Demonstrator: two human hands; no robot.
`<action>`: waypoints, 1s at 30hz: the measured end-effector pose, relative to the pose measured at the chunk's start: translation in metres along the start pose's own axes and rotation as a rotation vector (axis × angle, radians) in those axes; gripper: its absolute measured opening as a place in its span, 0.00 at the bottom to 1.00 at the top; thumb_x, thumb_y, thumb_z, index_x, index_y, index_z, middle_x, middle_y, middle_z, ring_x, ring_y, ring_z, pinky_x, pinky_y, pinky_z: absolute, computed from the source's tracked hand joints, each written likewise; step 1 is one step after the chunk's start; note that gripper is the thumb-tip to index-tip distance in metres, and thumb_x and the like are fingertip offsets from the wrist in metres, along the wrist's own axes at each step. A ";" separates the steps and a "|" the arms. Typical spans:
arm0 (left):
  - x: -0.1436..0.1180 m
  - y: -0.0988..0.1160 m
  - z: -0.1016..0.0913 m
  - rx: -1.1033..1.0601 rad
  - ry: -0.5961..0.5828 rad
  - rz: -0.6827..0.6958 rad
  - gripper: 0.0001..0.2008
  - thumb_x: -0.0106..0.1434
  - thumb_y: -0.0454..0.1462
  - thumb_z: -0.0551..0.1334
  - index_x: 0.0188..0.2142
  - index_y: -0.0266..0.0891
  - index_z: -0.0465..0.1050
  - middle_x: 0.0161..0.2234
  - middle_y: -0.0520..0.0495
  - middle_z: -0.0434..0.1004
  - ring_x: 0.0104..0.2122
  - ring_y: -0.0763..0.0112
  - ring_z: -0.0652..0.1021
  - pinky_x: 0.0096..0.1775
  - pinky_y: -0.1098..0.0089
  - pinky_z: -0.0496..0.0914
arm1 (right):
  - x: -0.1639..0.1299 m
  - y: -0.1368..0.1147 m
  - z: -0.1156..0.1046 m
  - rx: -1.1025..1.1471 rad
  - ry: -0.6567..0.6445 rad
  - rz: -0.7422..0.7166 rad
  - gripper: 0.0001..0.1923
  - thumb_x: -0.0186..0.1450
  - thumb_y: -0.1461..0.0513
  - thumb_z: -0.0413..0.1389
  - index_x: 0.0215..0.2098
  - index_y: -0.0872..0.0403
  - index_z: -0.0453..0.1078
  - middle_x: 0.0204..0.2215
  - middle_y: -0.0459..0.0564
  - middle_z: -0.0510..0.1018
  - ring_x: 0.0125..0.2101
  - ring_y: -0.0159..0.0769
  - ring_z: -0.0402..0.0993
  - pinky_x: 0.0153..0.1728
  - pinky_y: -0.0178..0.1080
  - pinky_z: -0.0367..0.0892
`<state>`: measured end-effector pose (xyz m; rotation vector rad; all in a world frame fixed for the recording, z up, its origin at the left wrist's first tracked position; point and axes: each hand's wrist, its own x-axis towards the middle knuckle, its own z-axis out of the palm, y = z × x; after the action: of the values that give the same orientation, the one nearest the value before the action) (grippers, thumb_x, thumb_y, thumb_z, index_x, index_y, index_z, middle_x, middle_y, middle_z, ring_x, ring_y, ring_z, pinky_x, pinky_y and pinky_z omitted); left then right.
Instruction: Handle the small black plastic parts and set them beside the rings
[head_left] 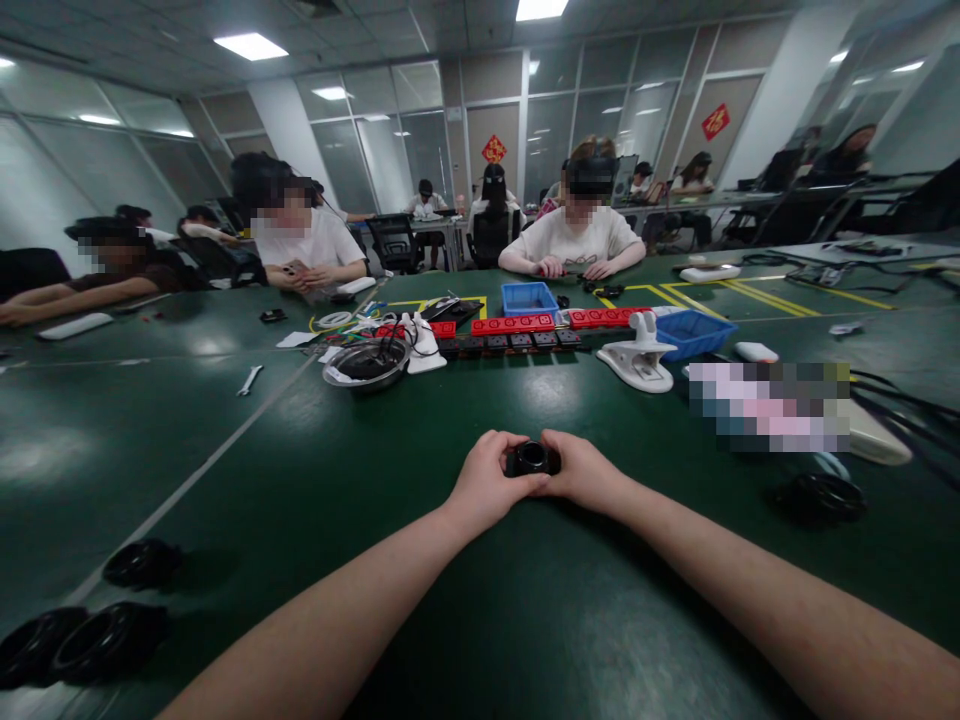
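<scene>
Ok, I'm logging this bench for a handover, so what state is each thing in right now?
small black ring-shaped part: held between both hands, just above the table.
left hand: fingers closed on the part.
right hand: fingers closed on the part.
metal bowl: upright, dark cable inside.
blue tray: upright on the table; contents not visible.
wrench: lying flat, untouched.

Both bare forearms reach forward from the lower edge of the view and converge over the dark green worktop [315, 480]. The left hand [486, 482] and the right hand [581, 470] meet at a small black round part with a hollow centre [532, 458], which sits between them. The left hand's fingers [501, 447] curl over the part's left side; the right hand's fingers [556, 445] wrap over its right side. Both wrists lie low, close to the worktop just behind the part, knuckles turned upward.
</scene>
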<state>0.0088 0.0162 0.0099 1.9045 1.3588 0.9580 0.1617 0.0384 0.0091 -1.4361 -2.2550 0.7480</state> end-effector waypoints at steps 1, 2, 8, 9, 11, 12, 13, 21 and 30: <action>0.000 0.000 0.001 0.013 0.028 -0.009 0.19 0.43 0.39 0.65 0.36 0.38 0.66 0.32 0.50 0.64 0.29 0.73 0.67 0.30 0.72 0.63 | -0.001 -0.002 0.004 -0.057 0.061 0.026 0.16 0.44 0.56 0.59 0.23 0.55 0.58 0.21 0.44 0.65 0.22 0.29 0.59 0.20 0.31 0.50; -0.001 0.000 0.001 0.024 0.048 -0.014 0.19 0.43 0.40 0.65 0.36 0.37 0.66 0.31 0.50 0.64 0.29 0.73 0.67 0.30 0.72 0.63 | -0.002 -0.003 0.006 -0.101 0.102 0.041 0.15 0.45 0.56 0.58 0.24 0.55 0.59 0.22 0.45 0.66 0.22 0.29 0.60 0.20 0.31 0.50; 0.003 -0.003 -0.002 0.022 -0.018 0.044 0.19 0.43 0.40 0.64 0.36 0.38 0.67 0.31 0.51 0.63 0.29 0.73 0.66 0.30 0.73 0.63 | -0.002 0.000 0.002 -0.034 0.039 -0.117 0.25 0.43 0.52 0.60 0.36 0.55 0.62 0.33 0.50 0.68 0.32 0.37 0.64 0.29 0.35 0.57; 0.004 -0.004 -0.004 0.016 -0.042 0.061 0.18 0.44 0.40 0.64 0.36 0.38 0.67 0.31 0.51 0.63 0.29 0.74 0.66 0.30 0.73 0.62 | -0.001 0.002 -0.002 0.009 -0.006 -0.159 0.27 0.43 0.53 0.60 0.39 0.54 0.62 0.34 0.50 0.68 0.34 0.38 0.64 0.31 0.36 0.57; 0.006 -0.005 -0.006 0.003 -0.087 0.086 0.19 0.44 0.41 0.64 0.37 0.38 0.67 0.31 0.51 0.63 0.27 0.75 0.65 0.29 0.74 0.62 | 0.001 0.005 -0.010 0.098 -0.122 -0.220 0.26 0.45 0.55 0.59 0.41 0.55 0.62 0.35 0.49 0.69 0.34 0.37 0.64 0.33 0.36 0.58; 0.006 -0.006 -0.007 0.000 -0.106 0.093 0.20 0.44 0.41 0.64 0.37 0.38 0.67 0.31 0.51 0.62 0.27 0.75 0.65 0.28 0.74 0.62 | 0.002 0.006 -0.013 0.144 -0.182 -0.237 0.24 0.46 0.57 0.59 0.40 0.56 0.63 0.34 0.48 0.69 0.33 0.36 0.64 0.33 0.36 0.58; 0.007 -0.006 -0.007 -0.001 -0.123 0.097 0.21 0.44 0.42 0.64 0.37 0.38 0.67 0.31 0.51 0.62 0.26 0.76 0.65 0.27 0.74 0.61 | 0.002 0.007 -0.016 0.188 -0.237 -0.245 0.21 0.48 0.58 0.58 0.39 0.57 0.63 0.32 0.48 0.69 0.32 0.34 0.65 0.32 0.35 0.59; 0.005 -0.003 -0.009 -0.002 -0.127 0.139 0.20 0.44 0.44 0.64 0.37 0.39 0.67 0.34 0.49 0.64 0.31 0.71 0.67 0.29 0.73 0.62 | 0.004 0.011 -0.023 0.328 -0.362 -0.188 0.13 0.51 0.63 0.55 0.35 0.58 0.63 0.27 0.45 0.67 0.28 0.30 0.63 0.27 0.31 0.59; 0.005 -0.002 -0.007 -0.035 -0.134 0.127 0.23 0.45 0.41 0.64 0.42 0.40 0.64 0.35 0.48 0.64 0.32 0.71 0.67 0.32 0.71 0.63 | 0.005 0.015 -0.021 0.358 -0.374 -0.213 0.16 0.51 0.63 0.55 0.39 0.57 0.63 0.32 0.46 0.69 0.32 0.32 0.65 0.33 0.34 0.60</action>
<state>0.0025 0.0216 0.0129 2.0098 1.1488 0.8912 0.1823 0.0532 0.0169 -0.9329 -2.3272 1.3561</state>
